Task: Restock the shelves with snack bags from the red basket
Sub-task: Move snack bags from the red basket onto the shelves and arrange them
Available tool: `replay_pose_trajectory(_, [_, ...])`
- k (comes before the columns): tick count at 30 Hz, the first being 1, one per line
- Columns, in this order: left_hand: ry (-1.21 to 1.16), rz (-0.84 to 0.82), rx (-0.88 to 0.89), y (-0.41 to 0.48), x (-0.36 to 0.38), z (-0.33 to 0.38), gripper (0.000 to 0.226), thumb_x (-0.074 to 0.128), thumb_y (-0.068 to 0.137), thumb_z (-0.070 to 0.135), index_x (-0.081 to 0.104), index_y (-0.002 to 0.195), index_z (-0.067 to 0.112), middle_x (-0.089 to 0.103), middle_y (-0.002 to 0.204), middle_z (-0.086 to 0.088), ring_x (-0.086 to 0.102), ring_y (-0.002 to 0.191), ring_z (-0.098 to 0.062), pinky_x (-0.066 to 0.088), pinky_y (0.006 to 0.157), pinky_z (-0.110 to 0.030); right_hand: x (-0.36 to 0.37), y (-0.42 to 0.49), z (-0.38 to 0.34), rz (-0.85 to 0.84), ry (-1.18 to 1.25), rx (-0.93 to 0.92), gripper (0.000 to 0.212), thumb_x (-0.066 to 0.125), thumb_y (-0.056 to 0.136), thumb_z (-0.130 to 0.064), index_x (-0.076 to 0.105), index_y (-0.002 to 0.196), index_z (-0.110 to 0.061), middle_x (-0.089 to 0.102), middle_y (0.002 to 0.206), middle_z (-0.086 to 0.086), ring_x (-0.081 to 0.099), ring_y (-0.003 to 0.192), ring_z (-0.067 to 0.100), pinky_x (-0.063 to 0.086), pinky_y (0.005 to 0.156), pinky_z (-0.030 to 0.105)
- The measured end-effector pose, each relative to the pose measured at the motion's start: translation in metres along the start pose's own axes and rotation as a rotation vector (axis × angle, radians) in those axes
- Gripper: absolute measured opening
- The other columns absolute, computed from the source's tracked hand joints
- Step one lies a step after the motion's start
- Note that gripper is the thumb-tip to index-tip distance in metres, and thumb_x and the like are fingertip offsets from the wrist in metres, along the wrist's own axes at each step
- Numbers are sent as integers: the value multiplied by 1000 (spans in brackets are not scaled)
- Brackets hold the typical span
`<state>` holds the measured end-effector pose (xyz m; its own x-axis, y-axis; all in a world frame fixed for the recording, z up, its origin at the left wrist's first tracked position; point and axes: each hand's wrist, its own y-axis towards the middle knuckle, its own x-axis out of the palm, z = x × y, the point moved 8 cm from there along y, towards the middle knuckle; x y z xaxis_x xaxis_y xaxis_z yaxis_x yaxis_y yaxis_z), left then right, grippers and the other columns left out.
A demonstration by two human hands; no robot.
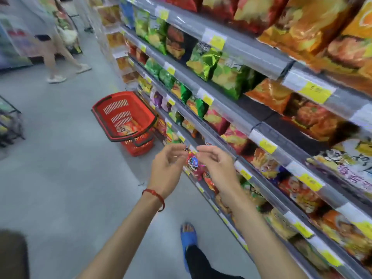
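**Shelving a small bag, two-handed**

Left hand (167, 168) and right hand (218, 168) are both pinching the top edge of a red snack bag (192, 161), fingers curled on it. The bag is hanging between them, just in front of a low shelf (200, 187). The red basket (112, 101) is sitting on the floor up the aisle, with one more bag (126, 127) lying inside. Suggest keeping the bag upright and face-out, and sliding it into a gap in the matching row without crushing its neighbours.
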<state>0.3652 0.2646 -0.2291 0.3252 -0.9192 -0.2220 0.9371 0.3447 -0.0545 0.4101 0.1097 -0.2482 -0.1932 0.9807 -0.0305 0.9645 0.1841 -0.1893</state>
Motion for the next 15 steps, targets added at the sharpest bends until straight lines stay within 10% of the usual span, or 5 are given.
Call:
replay_pose_trajectory(8, [-11, 112, -133, 138, -87, -40, 26, 59, 92, -2, 63, 97, 23, 69, 91, 5, 61, 73, 7, 44, 68, -10, 129, 150, 13, -151, -15, 126, 18, 65, 95, -5, 74, 108, -14, 72, 92, 6, 62, 79, 12, 47, 64, 18])
replay_pose_trajectory(15, [-2, 200, -250, 252, -195, -94, 17, 63, 91, 4, 67, 107, 11, 69, 91, 2, 66, 87, -15, 46, 76, -22, 256, 260, 11, -210, -17, 192, 19, 65, 95, -3, 71, 99, -21, 70, 85, 3, 61, 73, 9, 47, 68, 21])
